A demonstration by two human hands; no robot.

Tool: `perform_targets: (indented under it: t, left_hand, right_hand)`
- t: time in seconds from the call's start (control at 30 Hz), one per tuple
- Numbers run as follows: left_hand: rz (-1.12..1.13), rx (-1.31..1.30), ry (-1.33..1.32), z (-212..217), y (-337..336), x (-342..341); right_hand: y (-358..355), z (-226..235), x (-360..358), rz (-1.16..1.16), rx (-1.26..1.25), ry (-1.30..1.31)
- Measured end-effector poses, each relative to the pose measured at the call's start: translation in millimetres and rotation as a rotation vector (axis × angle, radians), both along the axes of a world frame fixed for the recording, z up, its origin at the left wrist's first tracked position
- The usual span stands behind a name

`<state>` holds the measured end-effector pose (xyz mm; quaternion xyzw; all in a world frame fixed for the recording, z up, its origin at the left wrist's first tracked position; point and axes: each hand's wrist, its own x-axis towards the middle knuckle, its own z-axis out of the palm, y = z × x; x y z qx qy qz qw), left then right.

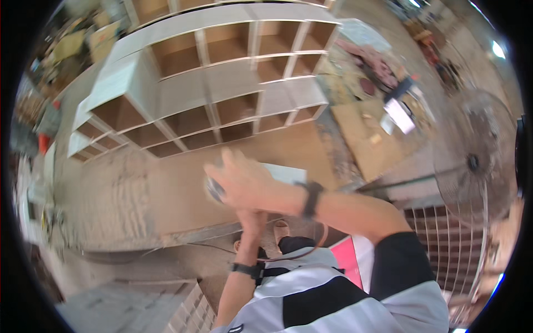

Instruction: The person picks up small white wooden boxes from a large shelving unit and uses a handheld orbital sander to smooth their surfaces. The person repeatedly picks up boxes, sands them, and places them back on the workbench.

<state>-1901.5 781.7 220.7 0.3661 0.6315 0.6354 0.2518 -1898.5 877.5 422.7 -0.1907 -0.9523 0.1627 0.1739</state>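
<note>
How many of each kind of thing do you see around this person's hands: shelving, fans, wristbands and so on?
Wooden cubby shelf units: 1 large one on the workbench
Standing fans: 1
Dark wristbands: 2, one on the right wrist, one on the left wrist
Small grey object gripped in the right hand: 1, too blurred to identify
Total: 5

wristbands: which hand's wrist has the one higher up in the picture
The right hand, reaching across the middle: its dark wristband sits above the left wrist's band, which is low near the striped shirt.
</note>
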Motion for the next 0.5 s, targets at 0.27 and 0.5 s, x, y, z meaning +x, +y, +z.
perform_targets:
  t: [0.27, 0.5]
  left_hand:
    - [0.001, 0.190, -0.181, 45, 13, -1]
    - [0.100, -0.007, 0.199, 24, 11, -2]
  right_hand:
    - [0, 2, 14, -0.049, -0.032, -0.032]
    - [-5, -1, 65, -0.099, -0.055, -0.119]
